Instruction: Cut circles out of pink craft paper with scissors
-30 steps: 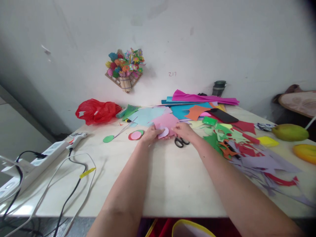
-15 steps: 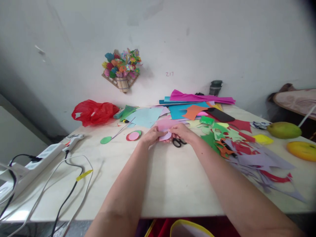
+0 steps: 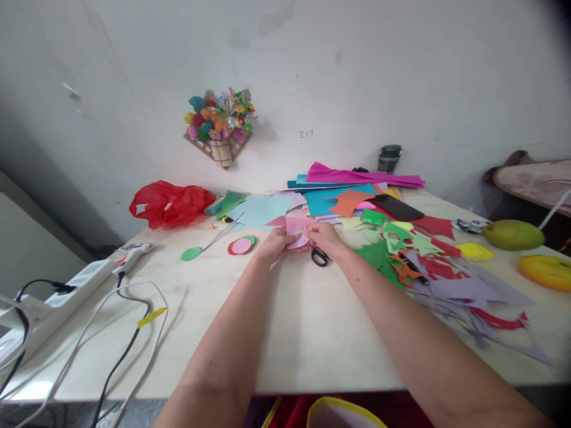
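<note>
Between my two hands is a small pink sheet of paper (image 3: 298, 223), with a paler lilac part at its lower edge. My left hand (image 3: 274, 244) pinches its left side, thumb laid across the front. On the right side, the fingertips of my right hand (image 3: 325, 238) are closed on it. Black-handled scissors (image 3: 319, 257) lie just below my right hand, their blades hidden. To the left of my hands, red, green and pink paper circles (image 3: 242, 245) lie stacked. Farther left is a green circle (image 3: 191, 254) by a thin purple strip.
Cut paper scraps (image 3: 446, 279) cover the table's right side, near two mangoes (image 3: 513, 235). Coloured sheets (image 3: 339, 199) and a black phone (image 3: 397, 207) lie at the back. A red plastic bag (image 3: 172, 202) sits back left; a power strip (image 3: 84, 282) with cables runs along the left.
The pink sheet has turned in my fingers and now stands narrower and more upright between my hands. Both hands have stayed almost in place, still gripping it.
</note>
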Motion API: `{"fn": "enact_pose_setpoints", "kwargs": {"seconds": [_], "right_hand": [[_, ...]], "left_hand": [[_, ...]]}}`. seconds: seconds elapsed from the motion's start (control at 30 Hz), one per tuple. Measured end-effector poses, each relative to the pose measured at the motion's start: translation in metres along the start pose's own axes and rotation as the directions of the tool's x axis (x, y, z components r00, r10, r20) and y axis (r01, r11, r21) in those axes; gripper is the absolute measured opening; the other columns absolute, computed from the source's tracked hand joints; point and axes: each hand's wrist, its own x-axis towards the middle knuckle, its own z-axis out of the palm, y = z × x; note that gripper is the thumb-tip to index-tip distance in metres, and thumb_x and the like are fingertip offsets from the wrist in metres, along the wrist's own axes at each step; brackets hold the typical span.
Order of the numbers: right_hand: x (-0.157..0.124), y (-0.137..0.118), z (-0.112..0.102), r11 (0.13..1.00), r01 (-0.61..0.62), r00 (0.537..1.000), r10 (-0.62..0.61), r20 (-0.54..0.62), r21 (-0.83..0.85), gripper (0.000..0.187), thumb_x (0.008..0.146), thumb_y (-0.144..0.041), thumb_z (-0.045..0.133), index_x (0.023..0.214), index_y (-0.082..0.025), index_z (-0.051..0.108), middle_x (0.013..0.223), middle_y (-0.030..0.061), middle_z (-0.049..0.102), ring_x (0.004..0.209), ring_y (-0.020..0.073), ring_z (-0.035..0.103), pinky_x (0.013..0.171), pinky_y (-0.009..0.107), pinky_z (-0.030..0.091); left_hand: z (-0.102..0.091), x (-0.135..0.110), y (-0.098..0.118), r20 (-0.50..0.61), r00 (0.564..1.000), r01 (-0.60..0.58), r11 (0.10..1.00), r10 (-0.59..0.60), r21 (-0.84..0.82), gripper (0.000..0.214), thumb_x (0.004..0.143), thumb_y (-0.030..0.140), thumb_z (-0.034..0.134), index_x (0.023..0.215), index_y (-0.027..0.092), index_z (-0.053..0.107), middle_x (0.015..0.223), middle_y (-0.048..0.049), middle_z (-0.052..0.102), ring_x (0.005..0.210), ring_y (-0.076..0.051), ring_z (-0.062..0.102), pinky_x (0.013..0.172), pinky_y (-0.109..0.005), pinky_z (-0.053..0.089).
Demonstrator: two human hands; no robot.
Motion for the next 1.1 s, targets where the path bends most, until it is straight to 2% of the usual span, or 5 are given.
{"fn": "enact_pose_setpoints", "kwargs": {"seconds": [0.2,0.47,0.67,0.8,1.1], "right_hand": [[0.005,0.010,0.004,0.995,0.101,0.990,-0.098,-0.103,0.018,0.024,0.065,-0.029,0.056,0.045,-0.020,0.047,0.043,-0.0038,0.044,0.046,0.0102,0.040,0.049,0.023,0.033],[0.004,0.006,0.010,0.979,0.093,0.976,-0.053,-0.212,0.183,0.024,0.063,-0.031,0.058,0.045,-0.020,0.046,0.042,-0.0038,0.042,0.043,0.0092,0.036,0.045,0.024,0.030],[0.005,0.004,0.012,0.936,0.030,0.977,0.047,-0.208,0.352,0.024,0.062,-0.031,0.060,0.048,-0.021,0.044,0.040,-0.0053,0.038,0.038,0.0067,0.029,0.040,0.024,0.021],[0.006,0.005,0.013,0.907,0.016,0.978,0.072,-0.194,0.420,0.023,0.060,-0.031,0.063,0.049,-0.021,0.045,0.039,-0.0061,0.037,0.037,0.0060,0.028,0.039,0.023,0.022],[0.004,0.007,0.017,0.925,0.065,0.973,0.024,-0.228,0.374,0.028,0.062,-0.031,0.063,0.046,-0.021,0.042,0.038,-0.0063,0.034,0.040,0.0070,0.030,0.040,0.023,0.025]], "left_hand": [[0.007,0.005,-0.004,-0.171,0.984,-0.066,0.988,0.042,-0.138,0.020,0.065,0.016,0.079,0.080,0.008,0.069,0.075,-0.0103,0.072,0.073,-0.020,0.069,0.066,-0.027,0.055],[0.022,0.013,-0.011,-0.274,0.959,-0.154,0.952,0.079,-0.263,0.017,0.068,0.012,0.072,0.083,0.012,0.066,0.076,-0.0043,0.069,0.074,-0.016,0.066,0.076,-0.027,0.053],[0.033,0.016,-0.018,-0.296,0.946,-0.245,0.889,0.132,-0.387,0.016,0.070,0.012,0.068,0.086,0.014,0.064,0.082,-0.0033,0.069,0.080,-0.015,0.065,0.082,-0.028,0.050],[0.037,0.017,-0.021,-0.296,0.945,-0.255,0.882,0.140,-0.396,0.013,0.069,0.015,0.070,0.081,0.013,0.065,0.081,-0.0044,0.070,0.078,-0.016,0.065,0.079,-0.028,0.050],[0.045,0.018,-0.022,-0.431,0.896,-0.282,0.884,0.104,-0.373,0.013,0.069,0.015,0.072,0.079,0.011,0.064,0.074,-0.0041,0.068,0.069,-0.015,0.064,0.080,-0.031,0.050]]}}
